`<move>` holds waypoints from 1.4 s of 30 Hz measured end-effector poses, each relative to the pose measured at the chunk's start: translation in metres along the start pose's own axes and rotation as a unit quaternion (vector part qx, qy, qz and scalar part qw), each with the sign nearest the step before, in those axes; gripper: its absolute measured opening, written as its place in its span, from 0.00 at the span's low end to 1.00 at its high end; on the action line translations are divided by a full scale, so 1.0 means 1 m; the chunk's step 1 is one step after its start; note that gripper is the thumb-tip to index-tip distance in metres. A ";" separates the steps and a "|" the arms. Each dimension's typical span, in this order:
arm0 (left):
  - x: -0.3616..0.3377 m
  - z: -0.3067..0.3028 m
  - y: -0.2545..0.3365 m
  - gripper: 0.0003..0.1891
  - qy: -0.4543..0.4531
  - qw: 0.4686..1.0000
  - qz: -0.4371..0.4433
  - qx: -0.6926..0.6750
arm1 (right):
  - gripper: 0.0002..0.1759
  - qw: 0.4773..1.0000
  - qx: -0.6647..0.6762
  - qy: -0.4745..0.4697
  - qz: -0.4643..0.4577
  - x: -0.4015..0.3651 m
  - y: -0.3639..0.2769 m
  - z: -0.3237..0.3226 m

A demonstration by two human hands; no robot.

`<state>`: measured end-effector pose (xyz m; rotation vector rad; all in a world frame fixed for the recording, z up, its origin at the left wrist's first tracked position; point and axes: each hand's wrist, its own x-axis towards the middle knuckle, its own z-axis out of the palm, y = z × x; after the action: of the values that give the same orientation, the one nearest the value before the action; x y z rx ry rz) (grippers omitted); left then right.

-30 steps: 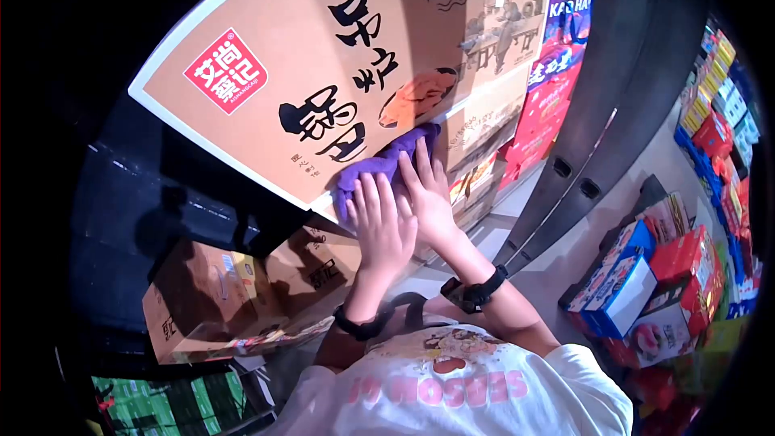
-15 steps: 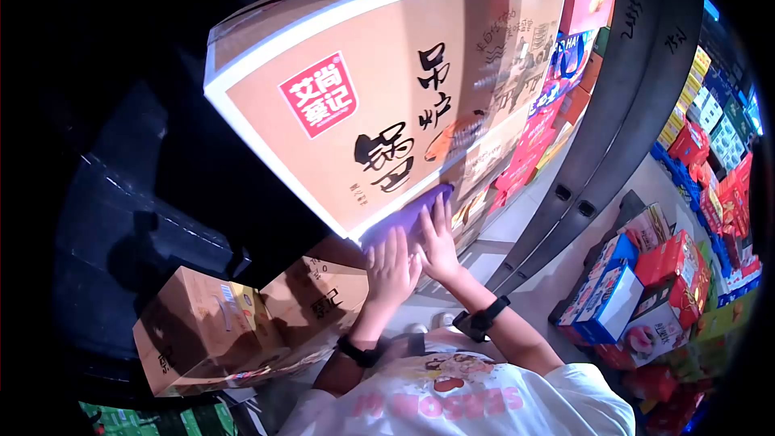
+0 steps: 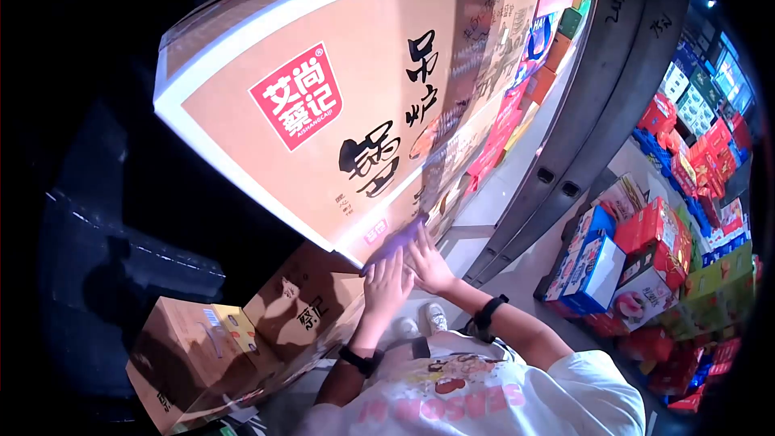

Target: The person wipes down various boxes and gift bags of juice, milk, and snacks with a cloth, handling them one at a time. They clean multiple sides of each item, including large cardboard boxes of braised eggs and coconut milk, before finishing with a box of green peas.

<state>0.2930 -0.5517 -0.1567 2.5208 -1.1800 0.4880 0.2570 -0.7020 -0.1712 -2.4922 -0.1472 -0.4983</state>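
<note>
A large tan carton [image 3: 266,153] with white edges, a red logo and black brush lettering fills the upper middle, tilted in this view. At its near lower edge lies a soft-looking purple thing [image 3: 395,244], perhaps a cloth, blurred and partly covered by my fingers. My left hand [image 3: 386,284] rests on its near side, palm down with fingers stretched forward. Just to the right, my right hand [image 3: 429,265] has its fingers extended with the tips at the purple edge. The thumbs are close together, and I wear dark bands on both wrists.
Brown cartons [image 3: 303,299] stand below left. A dark grey post [image 3: 573,145] with handwritten numbers rises at right. Beyond it are blue-and-white boxes [image 3: 593,274] and red boxes [image 3: 654,234] in stacks. My shoes [image 3: 436,317] show on the floor.
Both hands and the purple thing sit slightly lower and further left in view. The surroundings have shifted left too as the camera turned. Less of the purple shows, and my shoes show more.
</note>
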 end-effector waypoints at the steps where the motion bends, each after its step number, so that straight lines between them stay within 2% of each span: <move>1: 0.001 -0.004 0.003 0.33 -0.009 1.000 -0.006 -0.009 | 0.40 1.000 0.000 0.001 0.002 0.001 0.003 0.005; 4: 0.013 -0.018 0.009 0.32 -0.011 1.000 0.003 -0.011 | 0.40 0.997 0.069 0.030 -0.008 -0.003 0.001 0.013; 6: 0.031 -0.034 0.015 0.31 -0.010 0.999 0.011 -0.038 | 0.41 0.984 0.151 0.090 -0.008 0.011 -0.009 0.001; 8: 0.055 -0.048 0.021 0.31 0.035 0.998 0.041 -0.026 | 0.41 0.995 0.060 0.076 0.027 0.027 -0.004 -0.010; 10: 0.080 -0.073 0.033 0.31 0.029 0.998 0.032 -0.034 | 0.41 0.990 -0.051 0.132 0.009 0.044 -0.004 -0.026; 12: 0.096 -0.088 0.041 0.30 0.043 0.997 0.029 -0.054 | 0.41 0.979 0.011 0.198 0.039 0.065 -0.026 -0.063; 13: 0.097 -0.086 0.042 0.29 0.051 0.997 0.035 -0.035 | 0.40 0.977 -0.048 0.204 0.028 0.069 -0.030 -0.073; 14: 0.098 -0.083 0.043 0.28 0.058 0.997 0.042 -0.016 | 0.40 0.976 -0.049 0.210 0.031 0.067 -0.026 -0.070; 16: 0.091 -0.058 0.040 0.27 0.041 0.997 0.037 -0.045 | 0.39 0.977 0.064 0.180 0.096 0.057 -0.010 -0.051; 17: 0.085 -0.040 0.038 0.28 0.005 0.997 0.027 -0.067 | 0.42 0.982 0.046 0.172 0.067 0.046 -0.002 -0.040; 18: 0.076 -0.023 0.036 0.29 -0.022 0.997 0.028 -0.071 | 0.42 0.984 0.100 0.100 0.106 0.032 0.008 -0.025; 19: 0.067 -0.007 0.034 0.30 -0.038 0.995 0.032 -0.090 | 0.43 0.973 0.167 0.127 0.094 0.022 0.020 -0.010; 20: 0.062 0.002 0.032 0.30 -0.051 0.992 0.038 -0.106 | 0.44 0.973 0.181 0.100 0.099 0.010 0.034 0.009; 23: 0.066 -0.006 0.036 0.31 -0.032 0.991 0.035 -0.122 | 0.42 0.958 0.242 0.121 0.096 0.019 0.026 -0.008; 25: 0.088 -0.029 0.042 0.31 -0.020 0.993 0.050 -0.108 | 0.40 0.979 0.139 0.147 0.022 0.035 0.014 -0.036; 26: 0.102 -0.045 0.047 0.31 -0.004 0.993 0.052 -0.104 | 0.39 0.975 0.100 0.196 -0.045 0.049 0.026 -0.037; 28: 0.129 -0.067 0.056 0.30 0.049 0.989 0.075 -0.116 | 0.39 0.976 -0.019 0.212 -0.037 0.075 0.006 -0.087; 30: 0.148 -0.073 0.059 0.30 0.086 0.986 0.101 -0.105 | 0.36 0.965 0.061 0.252 0.028 0.099 0.006 -0.104; 32: 0.157 -0.075 0.067 0.28 0.074 0.989 0.095 -0.087 | 0.37 0.960 0.097 0.258 0.052 0.102 0.008 -0.118; 34: 0.157 -0.057 0.064 0.26 0.047 0.992 0.113 -0.041 | 0.37 0.972 0.022 0.220 0.077 0.099 0.023 -0.107; 35: 0.154 -0.038 0.062 0.26 0.052 0.990 0.129 -0.032 | 0.36 0.951 0.055 0.300 0.054 0.093 0.036 -0.086; 36: 0.150 -0.024 0.061 0.26 -0.014 0.992 0.128 -0.004 | 0.36 0.942 0.007 0.332 0.041 0.089 0.050 -0.068; 37: 0.147 -0.009 0.060 0.28 -0.069 0.991 0.118 -0.008 | 0.36 0.931 0.167 0.302 0.115 0.079 0.047 -0.067; 38: 0.148 -0.005 0.064 0.29 -0.124 0.987 0.106 -0.012 | 0.35 0.891 0.321 0.262 0.185 0.066 0.044 -0.066; 39: 0.148 -0.003 0.067 0.31 -0.127 0.984 0.117 -0.050 | 0.35 0.892 0.321 0.262 0.183 0.056 0.051 -0.056; 40: 0.154 -0.008 0.072 0.34 -0.126 0.979 0.131 -0.088 | 0.40 0.900 0.334 0.267 0.092 0.051 0.068 -0.042; 41: 0.161 -0.009 0.074 0.35 -0.065 0.982 0.158 -0.077 | 0.44 0.901 0.340 0.270 -0.002 0.054 0.073 -0.049; 42: 0.171 -0.009 0.076 0.35 -0.058 0.982 0.162 -0.079 | 0.44 0.902 0.333 0.273 -0.006 0.061 0.080 -0.057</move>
<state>0.3349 -0.7098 -0.0646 2.2580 -1.6176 0.3098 0.3118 -0.8010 -0.1469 -1.6180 -0.0886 -0.9480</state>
